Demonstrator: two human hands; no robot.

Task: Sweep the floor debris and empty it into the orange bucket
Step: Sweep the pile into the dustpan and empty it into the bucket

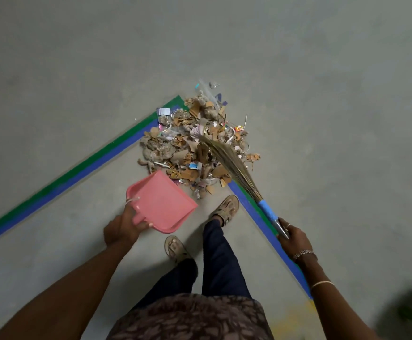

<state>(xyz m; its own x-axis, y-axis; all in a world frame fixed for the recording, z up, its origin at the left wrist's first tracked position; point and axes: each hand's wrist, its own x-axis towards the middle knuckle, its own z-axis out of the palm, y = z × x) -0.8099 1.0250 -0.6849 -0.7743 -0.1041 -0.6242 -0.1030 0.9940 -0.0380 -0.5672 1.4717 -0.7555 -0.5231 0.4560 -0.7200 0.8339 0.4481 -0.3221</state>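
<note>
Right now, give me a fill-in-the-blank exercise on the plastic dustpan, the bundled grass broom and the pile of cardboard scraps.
1. The left hand grips the ____ plastic dustpan by its handle.
2. The right hand holds the grass broom, whose handle is wrapped in ____ tape.
3. The bristles lie across the pile of cardboard scraps; the dustpan's tray is ____.
Missing words: pink; blue; empty.
</note>
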